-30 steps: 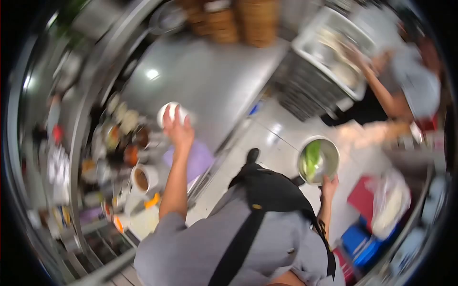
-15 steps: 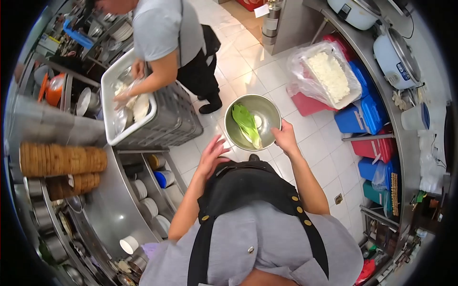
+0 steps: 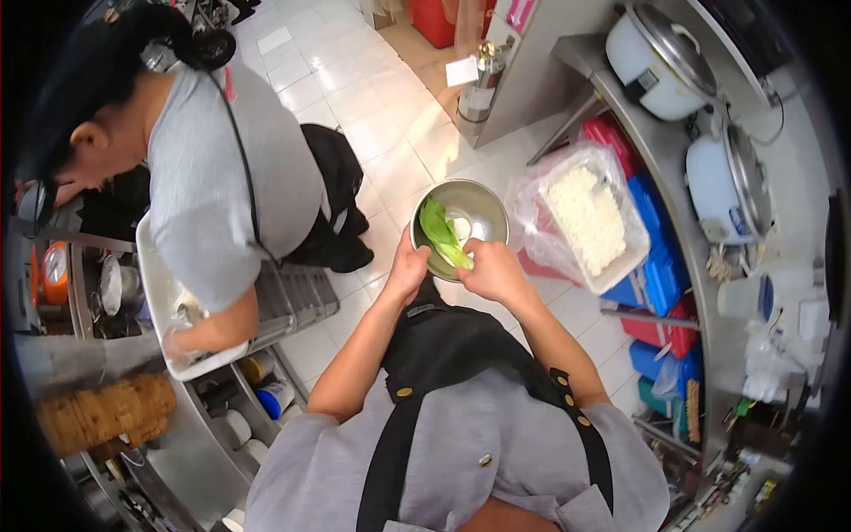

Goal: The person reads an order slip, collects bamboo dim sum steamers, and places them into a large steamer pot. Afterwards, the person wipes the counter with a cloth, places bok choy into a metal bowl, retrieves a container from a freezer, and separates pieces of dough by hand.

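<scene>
In front of my waist is a round metal bowl (image 3: 490, 211). My left hand (image 3: 408, 269) is closed on its left rim, thumb over the edge. Inside lies a leafy green vegetable (image 3: 436, 225) that looks like bok choy, its leaf to the far left and pale stem toward me. My right hand (image 3: 493, 270) reaches over the near rim, fingers closed at the stem end; the exact grip is partly hidden. Beside the leaf, a small round white piece (image 3: 461, 229) sits in the bowl.
A co-worker (image 3: 222, 168) leans over a white tub (image 3: 152, 293) on my left. On the right, a lined container of white rice-like food (image 3: 585, 222) stands by a metal counter (image 3: 651, 160) with rice cookers (image 3: 660, 66). Bamboo steamers (image 3: 106, 412) are at lower left.
My left hand came from beside the bowl to grip its left rim. My right hand left the right rim for the vegetable's stem. The co-worker leans further over the tub.
</scene>
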Tool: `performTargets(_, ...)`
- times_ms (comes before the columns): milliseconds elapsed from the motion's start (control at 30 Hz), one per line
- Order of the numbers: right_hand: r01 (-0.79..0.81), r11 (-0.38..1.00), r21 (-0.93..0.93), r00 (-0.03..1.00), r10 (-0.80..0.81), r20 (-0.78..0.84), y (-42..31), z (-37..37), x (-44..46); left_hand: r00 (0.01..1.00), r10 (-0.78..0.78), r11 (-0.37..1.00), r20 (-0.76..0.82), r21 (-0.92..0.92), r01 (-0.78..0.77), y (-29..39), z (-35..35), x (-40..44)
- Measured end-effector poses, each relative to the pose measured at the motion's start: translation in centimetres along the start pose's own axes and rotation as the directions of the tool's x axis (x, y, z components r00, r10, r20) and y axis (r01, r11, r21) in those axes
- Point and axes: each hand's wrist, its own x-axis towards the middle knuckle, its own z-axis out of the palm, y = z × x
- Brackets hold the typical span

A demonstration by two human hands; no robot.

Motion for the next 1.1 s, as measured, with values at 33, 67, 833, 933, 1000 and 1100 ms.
performTargets(33,0.003,0.996,0.084,1.0,-0.001,-0.019,0.5,-1.0,2.3,0.998,-0.059,0.997,-0.027,-0.043,0.058,1.8,0.8,1.6)
performTargets(67,0.005,0.989,0.149,1.0,-0.001,-0.028,0.2,-3.7,4.3,0.997,-0.07,0.995,-0.034,-0.072,0.067,2.8,0.8,3.3)
performTargets(833,0.257,0.927,0.274,0.917,-0.324,0.234,2.1,-6.4,51.9,0.843,0.251,0.946,-0.476,-0.062,-0.317,19.8,-1.1,39.0)
performTargets(933,0.335,0.842,0.423,0.887,-0.433,0.159,0.7,-5.3,56.9,0.783,0.234,0.94,-0.577,-0.07,-0.333,21.2,-3.6,42.7)
performTargets(1000,0.436,0.769,0.467,0.861,-0.507,0.031,0.3,-4.2,60.6,0.772,0.173,0.932,-0.612,-0.152,-0.33,22.4,-6.0,44.8)
performTargets(1100,0.547,0.668,0.505,0.827,-0.525,-0.201,-2.4,-4.3,66.4,0.745,0.113,0.898,-0.658,-0.253,-0.36,25.1,-10.1,48.6)
